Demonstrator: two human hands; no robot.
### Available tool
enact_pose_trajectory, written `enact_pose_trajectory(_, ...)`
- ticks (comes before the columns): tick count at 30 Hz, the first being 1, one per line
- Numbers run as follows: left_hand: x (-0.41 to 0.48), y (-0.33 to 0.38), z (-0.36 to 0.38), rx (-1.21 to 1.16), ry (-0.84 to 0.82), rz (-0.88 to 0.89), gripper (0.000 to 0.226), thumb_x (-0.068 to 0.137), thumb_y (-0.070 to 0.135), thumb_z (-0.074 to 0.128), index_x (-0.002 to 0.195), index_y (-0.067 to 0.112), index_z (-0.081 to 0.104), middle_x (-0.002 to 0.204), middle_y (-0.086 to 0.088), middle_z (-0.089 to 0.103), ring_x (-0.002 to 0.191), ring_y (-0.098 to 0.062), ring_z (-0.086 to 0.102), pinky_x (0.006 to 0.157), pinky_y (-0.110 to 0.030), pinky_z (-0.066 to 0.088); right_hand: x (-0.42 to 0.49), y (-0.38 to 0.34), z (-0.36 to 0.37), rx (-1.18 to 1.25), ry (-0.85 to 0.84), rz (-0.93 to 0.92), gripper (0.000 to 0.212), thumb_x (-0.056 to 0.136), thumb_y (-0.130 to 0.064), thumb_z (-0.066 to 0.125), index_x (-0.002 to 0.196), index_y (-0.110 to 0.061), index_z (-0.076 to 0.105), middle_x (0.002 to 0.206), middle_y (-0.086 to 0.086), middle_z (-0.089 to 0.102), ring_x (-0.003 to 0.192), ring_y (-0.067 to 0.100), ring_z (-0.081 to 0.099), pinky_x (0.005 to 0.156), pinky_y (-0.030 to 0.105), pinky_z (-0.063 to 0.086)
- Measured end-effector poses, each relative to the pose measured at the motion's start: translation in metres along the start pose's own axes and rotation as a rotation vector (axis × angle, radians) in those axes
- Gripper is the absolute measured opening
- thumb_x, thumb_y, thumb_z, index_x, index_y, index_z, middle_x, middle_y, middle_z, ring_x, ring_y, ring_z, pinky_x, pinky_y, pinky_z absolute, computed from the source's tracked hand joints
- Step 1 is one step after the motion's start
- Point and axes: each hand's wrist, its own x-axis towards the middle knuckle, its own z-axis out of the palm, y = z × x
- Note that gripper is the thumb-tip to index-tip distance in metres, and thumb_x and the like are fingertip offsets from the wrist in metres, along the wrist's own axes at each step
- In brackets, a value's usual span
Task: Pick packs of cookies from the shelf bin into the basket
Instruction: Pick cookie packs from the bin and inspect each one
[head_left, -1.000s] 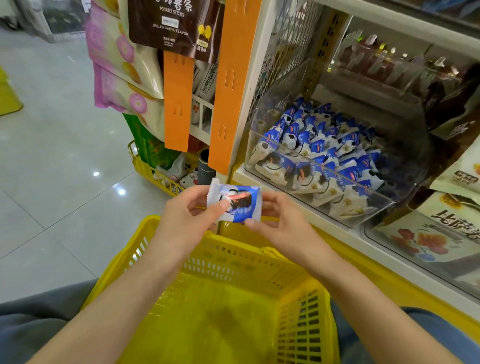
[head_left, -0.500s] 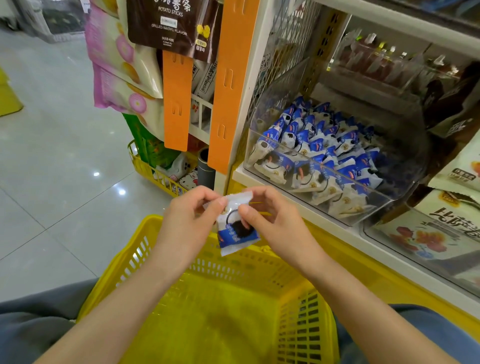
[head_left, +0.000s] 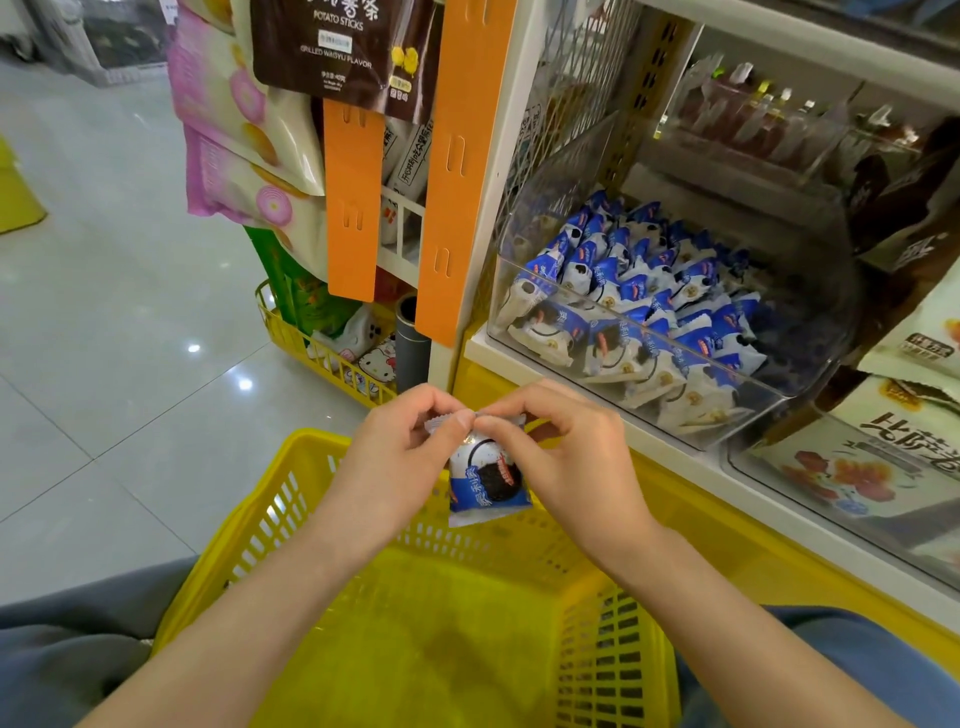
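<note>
A small blue-and-white cookie pack (head_left: 488, 480) hangs upright over the far rim of the yellow basket (head_left: 291, 499). My left hand (head_left: 400, 462) and my right hand (head_left: 566, 462) both pinch its crimped top edge, fingertips touching. The basket sits on my lap and its inside looks bare. To the upper right, a clear plastic shelf bin (head_left: 524, 218) holds several more of the same cookie packs (head_left: 639, 306).
Orange hanging strips (head_left: 457, 171) and snack bags (head_left: 244, 130) hang to the left of the shelf post. A second yellow basket (head_left: 317, 348) with goods stands on the tiled floor. Other clear bins with snack packs (head_left: 857, 467) sit right of the cookie bin.
The pack was held flat and level between both hands; it has been turned upright and lowered toward the basket. Both hands now pinch its top edge.
</note>
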Motion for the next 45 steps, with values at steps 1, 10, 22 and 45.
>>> enact_pose_trajectory(1, 0.0, -0.002, 0.001, 0.003, 0.032, -0.016, 0.012, 0.09, 0.017, 0.055, 0.078, 0.018, 0.057, 0.07, 0.002, 0.059, 0.07, -0.015, 0.056, 0.072, -0.037, 0.049, 0.0, 0.0, 0.0, 0.004, 0.025, 0.008, 0.007, 0.082, -0.026, 0.067, 0.083, -0.02, 0.072, 0.079, -0.009, 0.065, 0.076, 0.006, 0.06, 0.068, 0.032, 0.052)
enact_pose_trajectory(10, 0.007, 0.01, 0.0, -0.397, -0.18, -0.567, 0.062, 0.096, 0.048, 0.015, 0.085, 0.009, 0.062, 0.077, -0.011, 0.064, 0.069, -0.025, 0.061, 0.062, -0.029, 0.05, 0.001, -0.007, -0.006, 0.216, 0.043, -0.045, 0.009, 0.077, -0.012, 0.071, 0.082, -0.019, 0.072, 0.093, -0.006, 0.064, 0.091, 0.0, 0.059, 0.079, 0.013, 0.046)
enact_pose_trajectory(22, 0.003, 0.004, -0.004, -0.367, -0.007, -0.295, 0.02, 0.091, 0.018, 0.051, 0.105, 0.019, 0.066, 0.091, 0.002, 0.074, 0.081, -0.008, 0.069, 0.071, -0.021, 0.052, -0.001, -0.009, 0.0, 0.14, -0.01, 0.056, 0.021, 0.088, -0.028, 0.055, 0.109, -0.024, 0.054, 0.107, -0.017, 0.054, 0.097, -0.004, 0.053, 0.08, 0.008, 0.043)
enact_pose_trajectory(45, 0.002, -0.008, -0.001, -0.001, 0.061, 0.007, 0.022, 0.086, 0.019, 0.062, 0.093, 0.036, 0.05, 0.091, 0.013, 0.061, 0.075, -0.001, 0.059, 0.059, -0.008, 0.046, 0.008, -0.01, 0.001, 0.634, -0.091, 0.561, 0.008, 0.087, -0.007, 0.058, 0.094, -0.011, 0.056, 0.081, 0.003, 0.063, 0.059, 0.0, 0.063, 0.053, 0.017, 0.053)
